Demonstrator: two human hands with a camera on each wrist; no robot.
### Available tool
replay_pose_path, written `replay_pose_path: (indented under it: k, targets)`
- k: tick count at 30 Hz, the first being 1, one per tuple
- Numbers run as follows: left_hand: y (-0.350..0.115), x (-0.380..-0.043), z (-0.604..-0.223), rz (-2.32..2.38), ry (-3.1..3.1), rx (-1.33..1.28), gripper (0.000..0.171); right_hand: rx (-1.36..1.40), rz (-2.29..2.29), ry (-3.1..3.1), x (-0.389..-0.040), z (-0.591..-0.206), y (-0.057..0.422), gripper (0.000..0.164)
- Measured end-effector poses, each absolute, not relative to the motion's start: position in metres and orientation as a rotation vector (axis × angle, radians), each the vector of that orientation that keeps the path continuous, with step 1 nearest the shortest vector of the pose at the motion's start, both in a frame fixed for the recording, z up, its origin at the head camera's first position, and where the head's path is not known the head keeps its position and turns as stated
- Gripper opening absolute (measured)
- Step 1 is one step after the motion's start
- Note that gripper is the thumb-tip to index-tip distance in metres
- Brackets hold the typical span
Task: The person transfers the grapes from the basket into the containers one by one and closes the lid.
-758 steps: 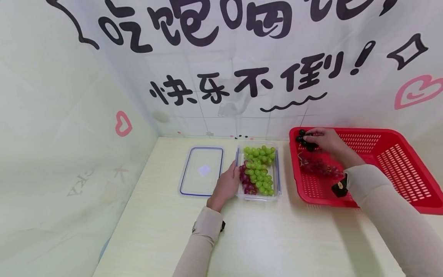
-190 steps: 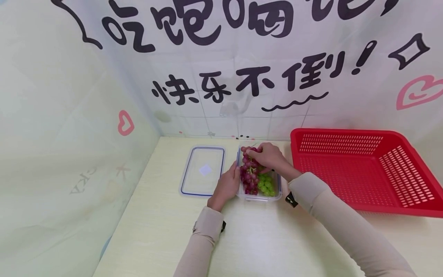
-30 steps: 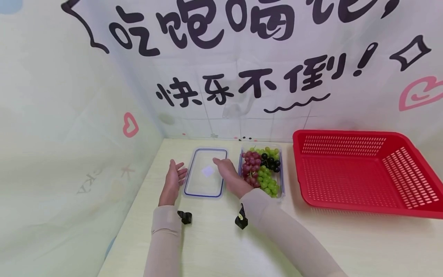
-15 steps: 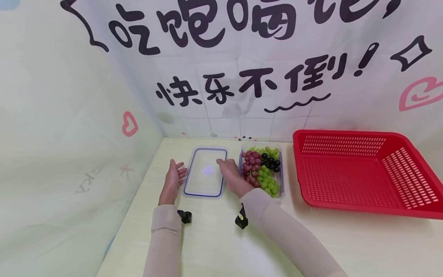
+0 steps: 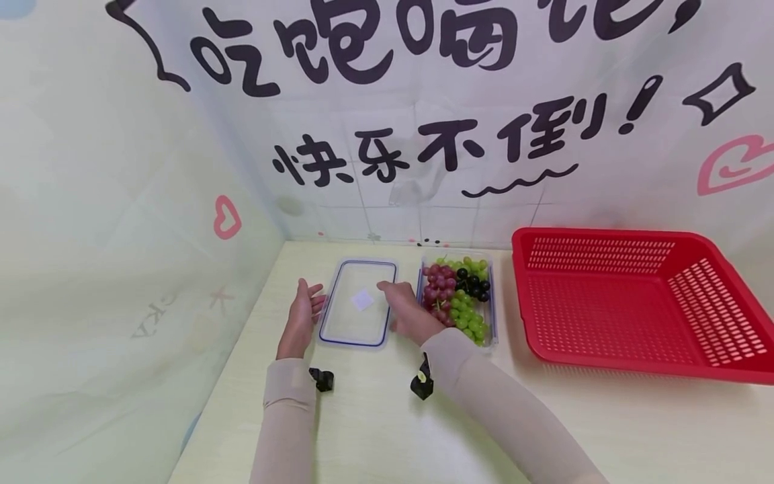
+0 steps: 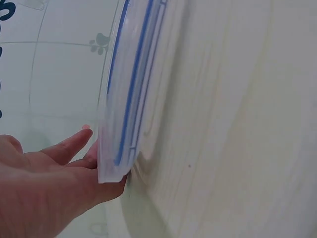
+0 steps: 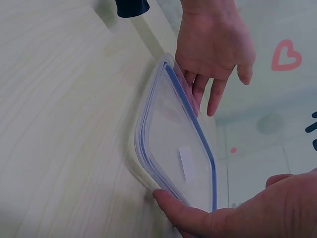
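A clear lid (image 5: 347,316) with a blue seal lies between my two hands, left of the grape box. At its left side is my left hand (image 5: 299,319), thumb up, fingers extended; in the left wrist view the fingertips (image 6: 121,187) reach under the lid's corner. My right hand (image 5: 414,316) is at the opposite edge, its thumb overlapping the lid in the head view; the right wrist view shows a fingertip (image 7: 166,198) against the rim. To the right, a clear plastic box (image 5: 495,323) holds red grapes (image 5: 440,286), green grapes (image 5: 465,312) and black grapes (image 5: 474,286).
A red perforated basket (image 5: 605,309) stands right of the grape box. Behind the pale wooden table (image 5: 375,417) hangs a printed white cloth (image 5: 387,181), which also covers the left side. My right wrist is close beside the grape box.
Both hands have left the box and basket for the lid. Red and black grapes have joined the green ones; the basket has emptied. In the last half second, the lid shifts slightly toward me.
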State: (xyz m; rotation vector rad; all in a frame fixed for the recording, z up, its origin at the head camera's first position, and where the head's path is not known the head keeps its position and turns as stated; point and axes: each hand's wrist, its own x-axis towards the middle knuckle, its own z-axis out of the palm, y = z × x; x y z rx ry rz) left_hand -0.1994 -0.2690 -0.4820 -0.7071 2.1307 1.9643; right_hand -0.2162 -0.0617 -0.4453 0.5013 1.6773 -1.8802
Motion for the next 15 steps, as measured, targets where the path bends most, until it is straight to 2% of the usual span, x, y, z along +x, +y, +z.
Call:
replay_pose_path:
  k: [15]
  targets:
    - [-0.2693, -0.1953, -0.4763, 2.026, 2.080, -0.707, 0.083, 0.459, -1.853, 1.649, -0.2140, -0.4368, -0.0575, 0.074]
